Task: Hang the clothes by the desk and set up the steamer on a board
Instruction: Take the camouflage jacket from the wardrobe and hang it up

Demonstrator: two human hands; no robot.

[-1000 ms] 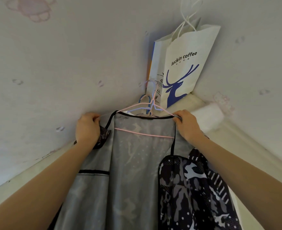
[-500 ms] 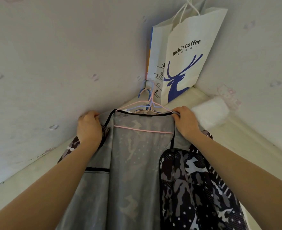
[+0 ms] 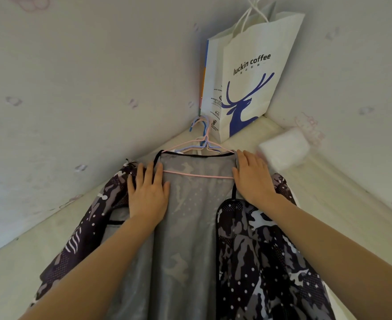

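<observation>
A camouflage jacket (image 3: 259, 257) with a grey lining hangs open on a pink wire hanger (image 3: 197, 175) in the corner of two walls. Blue and pink hanger hooks (image 3: 200, 128) cluster just above it. My left hand (image 3: 147, 195) lies flat on the jacket's left shoulder with its fingers straight. My right hand (image 3: 252, 179) rests with straight fingers on the right shoulder, at the end of the hanger's bar. No steamer or board is in view.
A white paper bag (image 3: 250, 72) printed with a blue deer stands in the corner on a pale ledge (image 3: 333, 188). A white soft packet (image 3: 285, 148) lies on that ledge just right of my right hand. Patterned walls close in on both sides.
Both hands let go of the jacket's shoulders, which they were gripping, and now lie flat on them. The left sleeve has spread out to the left.
</observation>
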